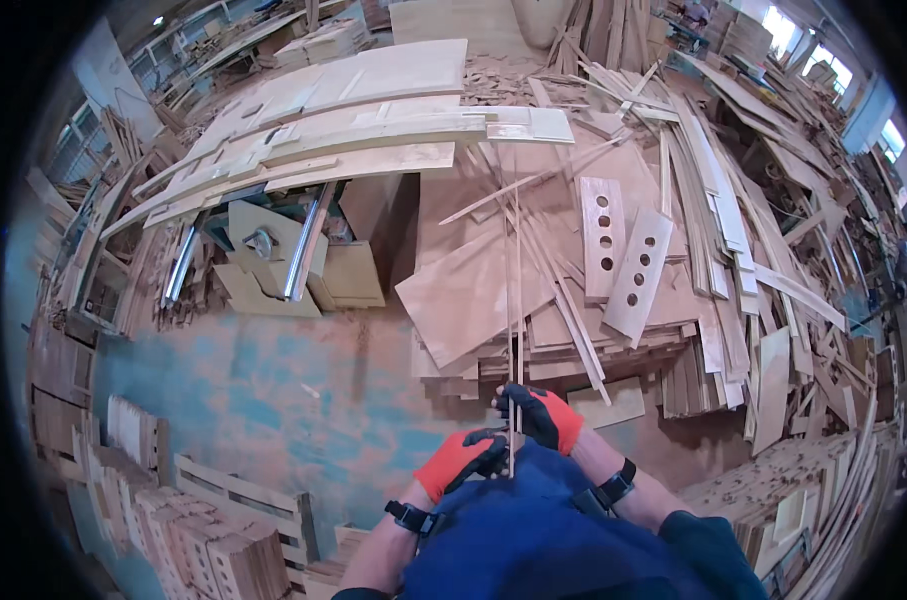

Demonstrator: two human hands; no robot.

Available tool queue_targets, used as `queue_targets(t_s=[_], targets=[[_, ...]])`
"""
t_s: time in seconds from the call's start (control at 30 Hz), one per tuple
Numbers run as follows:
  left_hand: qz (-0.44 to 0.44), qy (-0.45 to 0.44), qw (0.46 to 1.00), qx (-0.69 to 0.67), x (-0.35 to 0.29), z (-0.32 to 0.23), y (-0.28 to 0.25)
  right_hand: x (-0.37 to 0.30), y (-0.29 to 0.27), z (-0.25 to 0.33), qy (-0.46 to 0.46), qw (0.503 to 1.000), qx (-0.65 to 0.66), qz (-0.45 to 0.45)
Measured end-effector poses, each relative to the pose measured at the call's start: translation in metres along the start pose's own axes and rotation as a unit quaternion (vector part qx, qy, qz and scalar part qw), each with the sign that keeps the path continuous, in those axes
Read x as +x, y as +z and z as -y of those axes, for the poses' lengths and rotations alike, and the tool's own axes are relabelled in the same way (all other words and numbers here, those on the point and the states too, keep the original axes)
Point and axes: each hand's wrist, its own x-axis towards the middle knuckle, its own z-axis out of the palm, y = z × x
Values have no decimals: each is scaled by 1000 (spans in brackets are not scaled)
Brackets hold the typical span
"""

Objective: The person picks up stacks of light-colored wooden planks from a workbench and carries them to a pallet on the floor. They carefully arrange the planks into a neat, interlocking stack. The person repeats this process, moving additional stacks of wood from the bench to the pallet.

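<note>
Two thin wooden strips (514,345) run away from my body, their near ends at my waist. My right hand (545,415), in an orange and black glove, is closed around them. My left hand (465,460), gloved alike, sits lower and nearer to me, its fingers curled at the strips' near end; part of its grip is hidden. The far part of the strips passes over a stack of reddish plywood sheets (463,300). On that stack, to the right, lie two pale boards, one upright-looking board (600,215) and one slanted board (654,250), both with round holes.
Long pale planks (373,133) cover a machine table at the far left, with metal rails (313,235) beneath. Loose scrap strips (693,180) pile up on the right. Stacked wooden pieces (203,540) and a pallet (248,500) stand at the near left. Worn blue-green floor (273,390) lies between.
</note>
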Motion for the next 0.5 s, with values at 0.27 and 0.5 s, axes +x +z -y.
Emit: queue_targets(t_s=[0.27, 0.5], targets=[[-6, -53, 994, -96, -65, 19, -21, -23, 59, -70, 74, 986, -137, -50], [51, 7, 992, -117, -102, 29, -50, -20, 81, -90, 126, 954, -271, 21]])
